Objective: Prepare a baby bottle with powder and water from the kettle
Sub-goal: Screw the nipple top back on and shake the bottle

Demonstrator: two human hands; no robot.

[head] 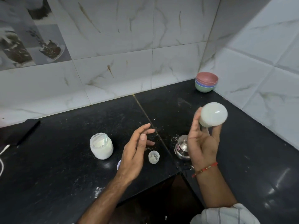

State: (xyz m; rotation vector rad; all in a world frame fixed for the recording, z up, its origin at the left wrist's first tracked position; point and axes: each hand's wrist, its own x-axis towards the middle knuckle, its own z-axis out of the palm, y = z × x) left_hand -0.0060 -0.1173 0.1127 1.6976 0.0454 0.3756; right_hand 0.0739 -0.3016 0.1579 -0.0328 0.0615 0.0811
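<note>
Up right, right hand [203,141] grip holding milky bottle [213,114], left hand [135,152] grip wide, no legible writing.

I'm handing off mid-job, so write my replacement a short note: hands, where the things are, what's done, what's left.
Right hand: raised, fingers gripping the baby bottle, bottom toward the camera, contents milky white.
Left hand: open, holding nothing, hovering above the counter.
Open powder jar: upright on the counter, left of the hands.
Small translucent cap: on the counter between the hands.
Steel vessel: behind the right hand, partly hidden.
Done, apparently: powder and liquid are in.
Left: whether the bottle is closed cannot be seen; check, then finish mixing.
</note>
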